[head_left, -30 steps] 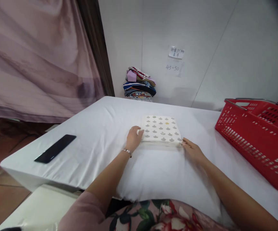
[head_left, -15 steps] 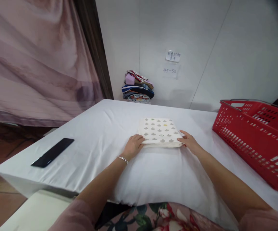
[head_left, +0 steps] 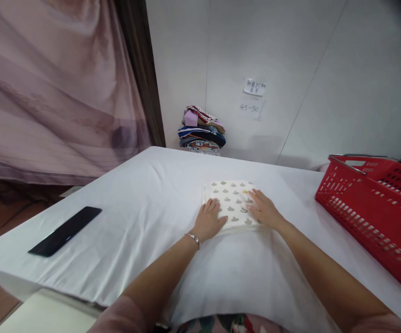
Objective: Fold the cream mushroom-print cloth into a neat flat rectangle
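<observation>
A folded cream cloth (head_left: 233, 200) with a small grey print lies flat on the white-covered table (head_left: 144, 203), in front of me. My left hand (head_left: 210, 220) rests palm down on its near left part, fingers spread. On the right side of the cloth lies my right hand (head_left: 264, 210), also flat with its fingers apart. Neither hand grips anything. Parts of the cloth's left and right edges are hidden under my hands.
A red plastic basket (head_left: 370, 208) with a metal handle stands at the right. A black flat object (head_left: 64, 231) lies at the left. Folded fabrics (head_left: 202, 132) are stacked beyond the far edge, by the wall. A pink curtain (head_left: 58, 92) hangs at the left.
Both hands have let go of the cloth's near corners and moved inward onto its top, fingers now spread flat. The view has shifted slightly.
</observation>
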Demonstrator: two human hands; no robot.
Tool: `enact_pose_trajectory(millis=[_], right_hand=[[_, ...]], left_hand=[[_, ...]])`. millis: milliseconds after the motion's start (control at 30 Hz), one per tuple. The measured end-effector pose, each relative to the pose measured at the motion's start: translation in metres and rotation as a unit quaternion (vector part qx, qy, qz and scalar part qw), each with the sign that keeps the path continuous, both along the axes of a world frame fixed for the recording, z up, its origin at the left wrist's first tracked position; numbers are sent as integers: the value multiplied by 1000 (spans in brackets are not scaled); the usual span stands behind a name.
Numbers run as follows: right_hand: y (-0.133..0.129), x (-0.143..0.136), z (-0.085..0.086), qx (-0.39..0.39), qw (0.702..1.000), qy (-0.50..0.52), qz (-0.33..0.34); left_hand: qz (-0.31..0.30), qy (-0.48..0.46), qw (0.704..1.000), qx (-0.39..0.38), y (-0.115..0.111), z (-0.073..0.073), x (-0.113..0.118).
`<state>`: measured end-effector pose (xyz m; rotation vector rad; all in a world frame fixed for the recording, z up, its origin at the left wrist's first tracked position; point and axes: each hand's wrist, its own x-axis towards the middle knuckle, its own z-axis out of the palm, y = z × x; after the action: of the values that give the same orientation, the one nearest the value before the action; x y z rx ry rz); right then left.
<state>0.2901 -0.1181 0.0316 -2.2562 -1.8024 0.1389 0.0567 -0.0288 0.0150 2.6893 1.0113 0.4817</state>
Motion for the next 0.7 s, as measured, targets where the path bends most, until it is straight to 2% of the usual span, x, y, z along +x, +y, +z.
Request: enact_pose_trajectory(millis=[100, 167, 267, 367, 467, 600, 700], right_hand=[[9, -1, -12, -93, 996, -2, 14], [14, 4, -15, -117, 993, 16, 19], [28, 16, -11, -83, 994, 68, -2], [47, 27, -6, -3, 989, 123, -78], [61, 37, -10, 14, 972, 180, -150], [67, 49, -23, 17, 956, 223, -191], [73, 57, -24, 15, 952, 246, -184]], left_hand=[[6, 25, 999, -31, -2, -7, -2], [-4, 24, 998, -53, 0, -6, -4], [15, -12, 997, -70, 15, 1, 2], [90, -68, 992, -52, 40, 5, 13], [148, -78, 983, -76, 64, 0, 22], [154, -92, 977, -115, 84, -9, 23], [165, -125, 960, -188, 94, -10, 22]])
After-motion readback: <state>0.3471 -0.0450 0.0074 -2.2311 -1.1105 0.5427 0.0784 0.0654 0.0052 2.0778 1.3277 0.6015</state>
